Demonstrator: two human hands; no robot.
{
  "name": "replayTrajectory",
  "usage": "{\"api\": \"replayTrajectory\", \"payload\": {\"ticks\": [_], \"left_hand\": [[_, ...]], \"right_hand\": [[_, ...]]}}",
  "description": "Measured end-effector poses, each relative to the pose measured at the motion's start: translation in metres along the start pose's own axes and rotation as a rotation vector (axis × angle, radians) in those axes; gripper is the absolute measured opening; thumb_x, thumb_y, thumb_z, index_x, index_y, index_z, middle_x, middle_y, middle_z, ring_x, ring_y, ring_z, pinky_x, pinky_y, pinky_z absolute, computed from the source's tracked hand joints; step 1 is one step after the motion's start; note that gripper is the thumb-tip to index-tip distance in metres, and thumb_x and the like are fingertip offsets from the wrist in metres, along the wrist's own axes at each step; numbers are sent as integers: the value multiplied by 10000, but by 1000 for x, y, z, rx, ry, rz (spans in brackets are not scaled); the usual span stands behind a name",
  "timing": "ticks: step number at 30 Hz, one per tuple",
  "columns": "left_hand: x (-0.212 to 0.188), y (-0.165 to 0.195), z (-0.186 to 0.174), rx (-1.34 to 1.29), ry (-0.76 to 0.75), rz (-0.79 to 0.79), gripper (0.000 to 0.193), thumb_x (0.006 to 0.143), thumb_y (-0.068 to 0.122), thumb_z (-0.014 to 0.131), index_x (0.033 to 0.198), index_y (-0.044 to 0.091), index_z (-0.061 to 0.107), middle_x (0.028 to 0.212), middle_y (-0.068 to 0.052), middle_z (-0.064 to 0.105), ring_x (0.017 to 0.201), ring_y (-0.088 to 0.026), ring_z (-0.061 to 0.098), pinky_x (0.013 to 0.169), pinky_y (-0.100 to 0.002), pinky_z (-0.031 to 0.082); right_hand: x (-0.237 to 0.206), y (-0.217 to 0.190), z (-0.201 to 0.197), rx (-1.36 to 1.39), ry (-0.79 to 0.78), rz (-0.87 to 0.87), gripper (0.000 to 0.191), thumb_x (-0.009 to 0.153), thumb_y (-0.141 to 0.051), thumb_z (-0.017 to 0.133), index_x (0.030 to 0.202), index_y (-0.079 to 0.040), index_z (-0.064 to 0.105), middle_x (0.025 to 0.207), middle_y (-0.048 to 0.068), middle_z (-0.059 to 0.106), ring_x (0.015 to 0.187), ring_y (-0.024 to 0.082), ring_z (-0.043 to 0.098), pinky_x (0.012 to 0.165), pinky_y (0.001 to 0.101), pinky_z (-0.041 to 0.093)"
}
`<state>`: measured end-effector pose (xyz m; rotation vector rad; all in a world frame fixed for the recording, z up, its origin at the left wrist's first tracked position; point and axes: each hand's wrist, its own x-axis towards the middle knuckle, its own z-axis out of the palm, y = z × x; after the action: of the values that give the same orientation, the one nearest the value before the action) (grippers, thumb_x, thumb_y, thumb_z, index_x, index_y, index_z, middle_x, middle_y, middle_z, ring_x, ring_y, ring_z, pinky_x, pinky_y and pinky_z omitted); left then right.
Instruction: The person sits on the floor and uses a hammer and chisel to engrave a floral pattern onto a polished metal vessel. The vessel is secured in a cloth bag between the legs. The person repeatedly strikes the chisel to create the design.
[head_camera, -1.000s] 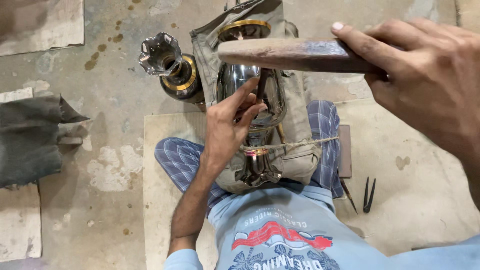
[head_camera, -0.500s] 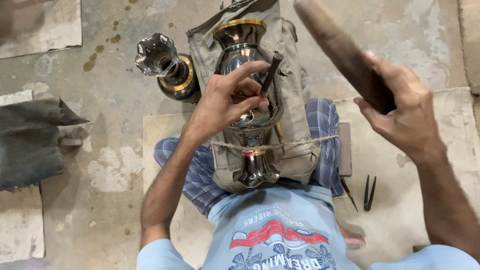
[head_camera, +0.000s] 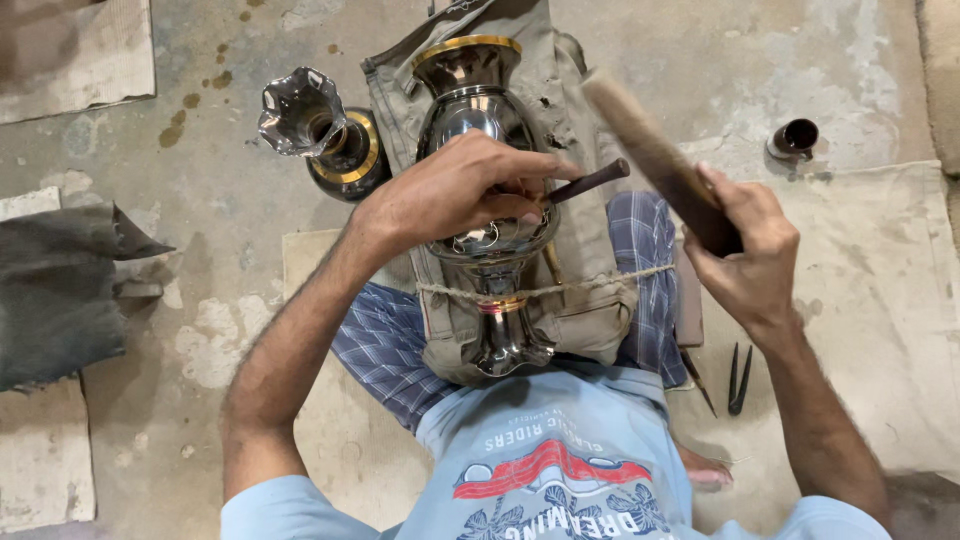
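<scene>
Here hands (head_camera: 455, 195) steady chisel (head_camera: 585, 182) on empty vase (head_camera: 480, 110).

Two metal vases were in view: one polished vase (head_camera: 487, 190) lying on the padded cloth (head_camera: 590, 310) across the lap, and a second vase (head_camera: 325, 140) standing on the floor (head_camera: 760, 60) beside it. Two hands were at work, the left hand (head_camera: 450, 190) and the right hand (head_camera: 750, 260). There was one dark-handled chisel (head_camera: 585, 182), one wooden stick (head_camera: 655, 160), one small dark cup (head_camera: 795, 138), one cord (head_camera: 560, 288), and two thin pointed tools (head_camera: 720, 375) on the mat.
</scene>
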<state>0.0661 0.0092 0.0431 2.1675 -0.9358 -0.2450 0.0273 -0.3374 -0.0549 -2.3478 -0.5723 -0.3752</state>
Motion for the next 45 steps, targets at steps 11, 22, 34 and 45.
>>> {"api": "replayTrajectory", "payload": {"ticks": [11,22,34,45], "left_hand": [[-1,1,10,56,29,-27,493,865,158,749,1349,140,660,976,-73,792,825,-221,771,787,-409,606],[-9,22,11,77,128,-133,522,882,128,768,1383,129,623,906,-77,773,772,-230,740,729,-417,570],[-22,29,23,27,361,-238,521,898,41,762,1383,131,596,953,-88,783,869,-189,789,776,-359,633],[-39,26,41,-134,537,-306,519,960,43,733,1430,92,519,954,-76,787,889,-166,815,791,-328,689]], "right_hand": [[-12,13,12,388,113,100,432,1050,27,751,1403,-65,520,1043,89,728,932,181,741,848,316,638],[8,17,2,199,31,32,683,955,29,737,1580,-138,519,1143,109,736,955,169,725,858,309,622],[47,11,-23,31,-133,-75,633,952,55,751,1514,-134,528,1118,141,745,915,193,726,808,339,625],[108,-32,-68,-41,-140,-382,771,880,18,817,1541,-20,422,1151,260,638,986,344,701,808,389,632]]}}
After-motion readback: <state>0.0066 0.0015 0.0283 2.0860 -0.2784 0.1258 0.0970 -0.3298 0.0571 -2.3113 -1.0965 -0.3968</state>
